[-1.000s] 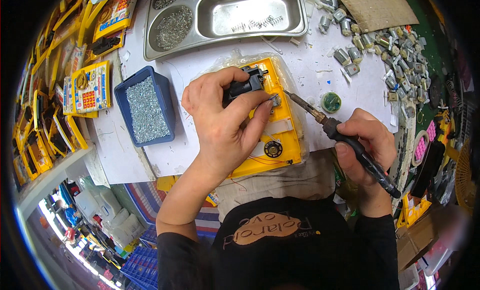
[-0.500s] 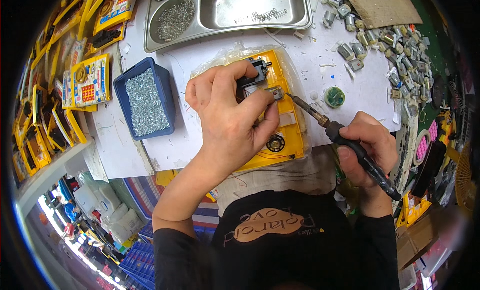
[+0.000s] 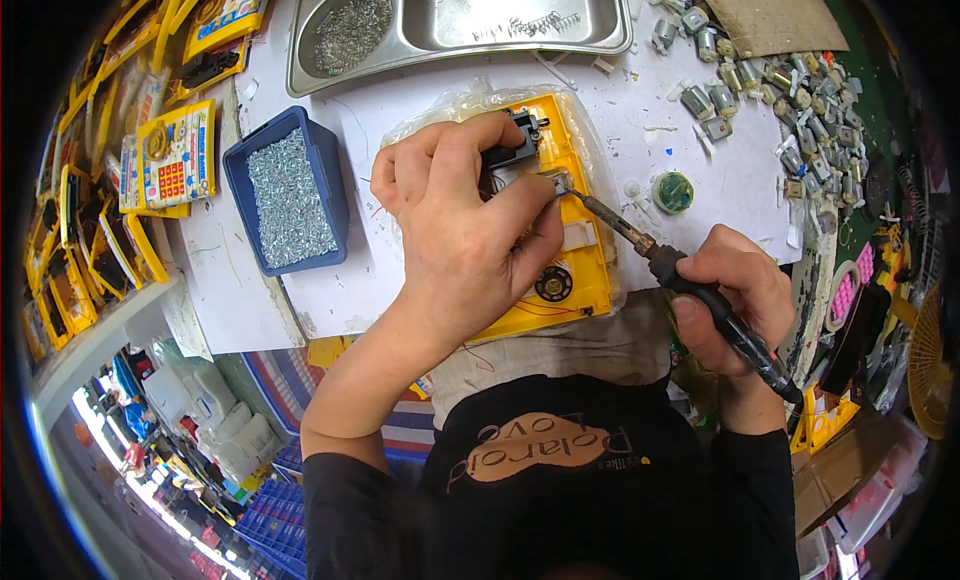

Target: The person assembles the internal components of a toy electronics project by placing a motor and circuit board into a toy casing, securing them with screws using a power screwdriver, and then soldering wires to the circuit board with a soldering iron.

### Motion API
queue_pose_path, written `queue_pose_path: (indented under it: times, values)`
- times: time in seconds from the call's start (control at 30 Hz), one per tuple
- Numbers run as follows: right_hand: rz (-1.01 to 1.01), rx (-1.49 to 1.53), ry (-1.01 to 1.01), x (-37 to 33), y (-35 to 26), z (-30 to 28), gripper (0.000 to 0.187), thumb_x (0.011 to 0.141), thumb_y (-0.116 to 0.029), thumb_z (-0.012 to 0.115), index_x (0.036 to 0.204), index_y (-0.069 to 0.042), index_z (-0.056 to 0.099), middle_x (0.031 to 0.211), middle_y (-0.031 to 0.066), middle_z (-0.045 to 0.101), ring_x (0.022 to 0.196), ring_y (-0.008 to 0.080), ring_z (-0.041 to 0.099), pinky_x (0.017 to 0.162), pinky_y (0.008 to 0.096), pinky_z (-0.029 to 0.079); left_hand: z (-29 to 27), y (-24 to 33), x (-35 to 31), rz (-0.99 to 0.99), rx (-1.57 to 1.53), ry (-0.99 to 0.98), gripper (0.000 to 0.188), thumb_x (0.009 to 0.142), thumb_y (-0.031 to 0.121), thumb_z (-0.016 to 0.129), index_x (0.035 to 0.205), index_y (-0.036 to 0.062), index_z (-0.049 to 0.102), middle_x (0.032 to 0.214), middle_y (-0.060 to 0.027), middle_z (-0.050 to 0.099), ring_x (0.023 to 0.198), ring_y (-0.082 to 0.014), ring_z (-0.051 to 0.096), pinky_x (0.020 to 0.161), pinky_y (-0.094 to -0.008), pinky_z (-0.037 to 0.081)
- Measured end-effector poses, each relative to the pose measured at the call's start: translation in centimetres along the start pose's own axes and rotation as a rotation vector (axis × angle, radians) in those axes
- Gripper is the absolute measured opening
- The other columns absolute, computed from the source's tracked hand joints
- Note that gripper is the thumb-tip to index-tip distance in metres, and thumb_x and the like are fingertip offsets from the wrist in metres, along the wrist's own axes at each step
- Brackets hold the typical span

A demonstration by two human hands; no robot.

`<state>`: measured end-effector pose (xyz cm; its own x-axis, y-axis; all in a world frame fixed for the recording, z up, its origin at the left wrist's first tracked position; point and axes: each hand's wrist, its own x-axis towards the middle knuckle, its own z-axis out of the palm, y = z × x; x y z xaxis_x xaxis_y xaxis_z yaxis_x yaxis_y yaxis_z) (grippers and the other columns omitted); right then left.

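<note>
To the left of the left hand (image 3: 455, 225), a blue bin (image 3: 334, 195) of small silvery pieces (image 3: 290, 200) is set on the desk (image 3: 650, 100). By the left hand, a small metal part (image 3: 562, 183) (partly hidden by the fingers) appears to be pinched between thumb and forefinger over a yellow casing (image 3: 588, 270); a black housing (image 3: 512, 152) is touched by another fingertip. Just right of the pinch, the tip of a soldering iron (image 3: 672, 267) is presented; whether contact is made cannot be told. The iron's handle is gripped by the closed right hand (image 3: 735, 290). The step in hand is judged to be soldering at the metal part. For the next move, a steady pinch and precise tip placement are called for, fingers being kept clear of the heat.
</note>
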<state>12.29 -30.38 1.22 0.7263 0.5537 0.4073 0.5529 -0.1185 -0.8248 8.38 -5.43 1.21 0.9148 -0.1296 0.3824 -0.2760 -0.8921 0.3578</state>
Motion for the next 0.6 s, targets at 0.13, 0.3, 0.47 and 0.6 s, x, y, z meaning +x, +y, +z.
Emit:
queue_pose_path:
  times: [0.13,0.3,0.47,0.6]
  values:
    - [0.012,-0.002,-0.01,-0.02,0.02,0.13,0.025,0.079,-0.006,0.077,0.101,0.001,0.066,0.067,0.0069,0.061,0.052,0.0143,0.051,0.046,0.0259,0.037,0.03,0.04,-0.06,0.0,0.004,0.003,0.015,0.069,0.015,0.08,0.082,0.0146,0.073,0.117,-0.0072,0.058,0.111,-0.0279,0.05,0.096,-0.0423,0.031]
    - [-0.01,0.014,-0.001,-0.05,0.14,0.23,0.026,0.079,-0.005,0.076,0.101,0.001,0.066,0.067,0.0072,0.061,0.052,0.0148,0.051,0.046,0.0261,0.037,-0.24,0.51,0.32,-0.003,0.032,-0.026,0.015,0.068,0.015,0.08,0.082,0.0142,0.073,0.116,-0.0068,0.059,0.11,-0.0274,0.05,0.096,-0.0424,0.031]
    - [0.017,-0.007,0.004,-0.4,-0.02,-0.22,0.026,0.079,-0.005,0.076,0.101,0.001,0.065,0.067,0.0077,0.061,0.052,0.0153,0.051,0.046,0.0261,0.038,-0.11,0.4,0.27,0.008,0.044,-0.024,0.015,0.068,0.016,0.08,0.082,0.0137,0.073,0.114,-0.0067,0.06,0.108,-0.027,0.052,0.096,-0.0422,0.031]
    - [0.031,0.008,0.033,-0.48,-0.2,-0.37,0.025,0.079,-0.006,0.076,0.101,0.001,0.066,0.067,0.0081,0.06,0.052,0.0156,0.052,0.046,0.0263,0.038,-0.07,0.4,0.32,0.014,0.047,-0.017,0.016,0.067,0.015,0.08,0.081,0.0134,0.073,0.114,-0.0067,0.06,0.109,-0.0267,0.052,0.096,-0.042,0.03]
